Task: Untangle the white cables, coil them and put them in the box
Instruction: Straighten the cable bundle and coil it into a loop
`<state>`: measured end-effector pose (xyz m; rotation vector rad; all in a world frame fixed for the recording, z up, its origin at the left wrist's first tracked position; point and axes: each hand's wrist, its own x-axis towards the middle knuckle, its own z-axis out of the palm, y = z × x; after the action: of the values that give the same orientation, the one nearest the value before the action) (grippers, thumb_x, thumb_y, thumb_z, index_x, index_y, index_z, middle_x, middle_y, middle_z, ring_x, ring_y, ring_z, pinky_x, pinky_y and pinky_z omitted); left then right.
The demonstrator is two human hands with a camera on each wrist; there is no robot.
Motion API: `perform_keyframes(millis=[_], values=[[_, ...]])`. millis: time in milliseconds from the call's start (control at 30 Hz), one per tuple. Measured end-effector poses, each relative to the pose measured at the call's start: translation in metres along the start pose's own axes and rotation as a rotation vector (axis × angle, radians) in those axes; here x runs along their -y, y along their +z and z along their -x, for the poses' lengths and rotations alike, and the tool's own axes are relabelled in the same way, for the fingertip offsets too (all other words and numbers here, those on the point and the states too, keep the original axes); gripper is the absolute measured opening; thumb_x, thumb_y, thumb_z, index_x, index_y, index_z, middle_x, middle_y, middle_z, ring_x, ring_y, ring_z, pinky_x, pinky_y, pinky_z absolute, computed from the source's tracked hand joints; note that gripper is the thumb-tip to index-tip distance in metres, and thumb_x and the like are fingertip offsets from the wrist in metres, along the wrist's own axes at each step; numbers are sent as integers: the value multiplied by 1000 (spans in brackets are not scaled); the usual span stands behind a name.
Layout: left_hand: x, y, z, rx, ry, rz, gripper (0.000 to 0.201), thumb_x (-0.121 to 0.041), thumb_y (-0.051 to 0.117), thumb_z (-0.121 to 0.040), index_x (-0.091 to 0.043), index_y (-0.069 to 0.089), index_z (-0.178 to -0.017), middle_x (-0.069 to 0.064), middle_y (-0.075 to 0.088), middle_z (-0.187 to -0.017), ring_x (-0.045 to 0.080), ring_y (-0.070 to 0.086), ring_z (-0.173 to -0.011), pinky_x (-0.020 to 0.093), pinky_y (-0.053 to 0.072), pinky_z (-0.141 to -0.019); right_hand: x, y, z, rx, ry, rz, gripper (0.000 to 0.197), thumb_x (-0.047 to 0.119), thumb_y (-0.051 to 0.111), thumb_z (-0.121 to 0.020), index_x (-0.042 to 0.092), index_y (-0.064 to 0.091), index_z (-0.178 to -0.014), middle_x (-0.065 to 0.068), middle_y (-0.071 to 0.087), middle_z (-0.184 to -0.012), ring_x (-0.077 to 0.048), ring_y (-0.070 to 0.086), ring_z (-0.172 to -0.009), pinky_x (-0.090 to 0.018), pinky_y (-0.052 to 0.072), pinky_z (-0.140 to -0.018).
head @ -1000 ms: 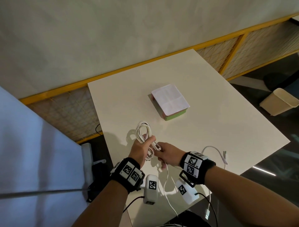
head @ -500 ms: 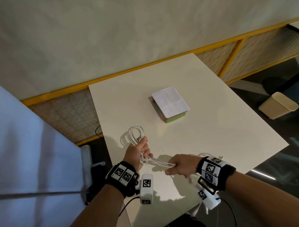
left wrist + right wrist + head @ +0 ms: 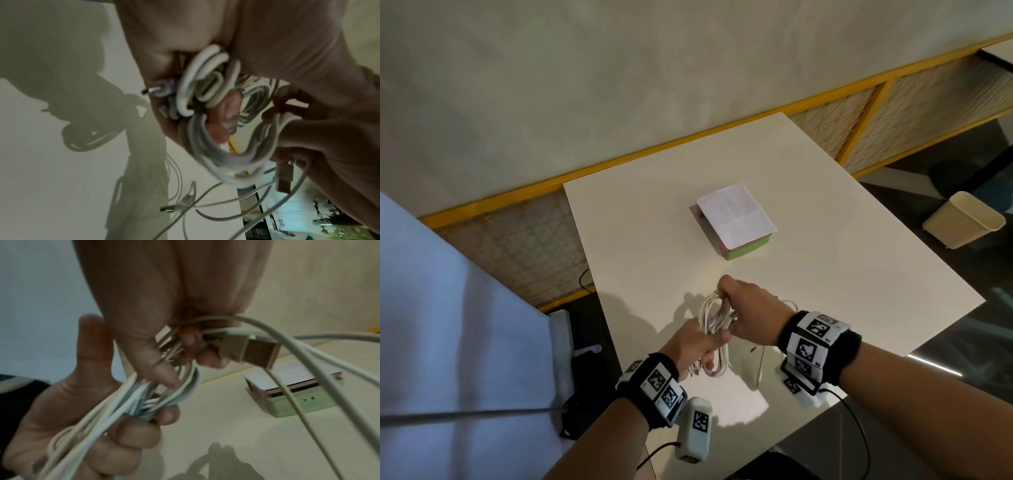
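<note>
Here, just above the near edge of the table [image 3: 859,260], both hands meet over one bundle. The left hand [image 3: 693,346] has its fingers curled round the lower part of a coil [image 3: 714,329] of white cable, with a plug [image 3: 153,91] poking out past the palm in the left wrist view. The right hand [image 3: 751,310] reaches across from the other side, its fingers and thumb closed on the upper loops of the same coil, and a USB plug [image 3: 255,348] sticks out from under its fingertips [image 3: 207,359] in the right wrist view. Loose strands [image 3: 320,363] trail from that hand toward the table's right edge; one thin end [image 3: 760,368] lies on the table beneath the right wrist. Each wrist wears a black band [image 3: 820,346] with printed square markers.

Farther off, near the middle of the table and well apart from the hands, sits the box [image 3: 736,222], green on its near side and covered on top by a white sheet. Beyond the table's right edge, a cream bin [image 3: 962,219] stands on the dark floor.
</note>
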<state>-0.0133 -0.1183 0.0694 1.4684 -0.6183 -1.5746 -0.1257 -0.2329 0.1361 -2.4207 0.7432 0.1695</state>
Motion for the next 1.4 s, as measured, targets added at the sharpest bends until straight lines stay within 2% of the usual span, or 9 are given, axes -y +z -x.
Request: perform_keyframes(millis=[100, 167, 333, 467, 633, 800, 967, 1200, 1400], values=[[-1, 4, 1, 99, 19, -105, 79, -65, 82, -45, -12, 68, -101, 6, 72, -84, 17, 67, -75, 30, 51, -74, 10, 7, -1, -46, 8, -92, 72, 3, 67, -65, 21, 34, -127, -3, 42, -109, -25, 58, -80, -37, 50, -69], [-2, 4, 2, 113, -13, -142, 67, -47, 81, -56, -10, 69, -110, 11, 71, -111, 24, 64, -106, 36, 46, -96, 10, 9, -4, -29, 27, -77, 78, 4, 69, -67, 19, 34, -135, -5, 41, -116, -26, 58, -85, -38, 52, -75], [0, 4, -1, 32, -63, -218, 43, -32, 76, -65, -5, 68, -98, 11, 71, -83, 26, 67, -82, 40, 52, -83, 11, 8, -9, 41, 34, 43, 52, 10, 65, -75, 14, 53, -125, -9, 49, -115, -31, 60, -93, -40, 52, -81], [1, 7, 5, 30, -90, -169, 19, -31, 71, -76, -16, 63, -85, -10, 59, -53, 6, 55, -51, 28, 44, -63, 11, 5, -13, 15, -14, 249, 34, 6, 55, -80, 11, 59, -113, -11, 53, -109, -30, 50, -101, -37, 48, -81], [7, 6, 4, 29, -48, -273, 36, -47, 67, -74, -22, 68, -100, -4, 68, -80, 15, 62, -76, 34, 49, -81, 15, 1, -10, 153, 107, 333, 21, 13, 44, -87, 7, 53, -106, -16, 61, -101, -37, 61, -91, -35, 40, -65], [2, 14, 6, -73, 43, -227, 46, -17, 80, -72, -37, 59, -108, -14, 70, -108, -3, 63, -103, 18, 46, -90, 22, 1, -8, 132, 116, 344, 19, 12, 43, -89, 4, 51, -105, -18, 62, -100, -37, 60, -88, -35, 38, -63], [5, 18, 0, -112, 47, -86, 60, -17, 87, -60, -32, 60, -112, -9, 69, -117, 1, 61, -112, 26, 47, -97, 25, 4, -12, 57, 209, 69, 24, -2, 40, -80, 4, 51, -101, -18, 60, -90, -34, 56, -77, -34, 39, -61], [-7, 18, -7, -189, 54, -45, 37, -11, 74, -47, -8, 70, -84, 14, 71, -85, 21, 62, -77, 31, 48, -71, 26, 11, -23, -72, 317, -182, 34, -10, 38, -78, 0, 52, -108, -22, 57, -107, -35, 55, -96, -29, 34, -67], [-15, 18, -5, -193, 49, -49, 26, 14, 68, -70, -12, 66, -70, -6, 67, -57, 4, 57, -52, 17, 45, -52, 26, 12, -26, -69, 377, -266, 19, -6, 37, -81, 8, 46, -90, -23, 59, -109, -34, 56, -99, -27, 34, -68]])
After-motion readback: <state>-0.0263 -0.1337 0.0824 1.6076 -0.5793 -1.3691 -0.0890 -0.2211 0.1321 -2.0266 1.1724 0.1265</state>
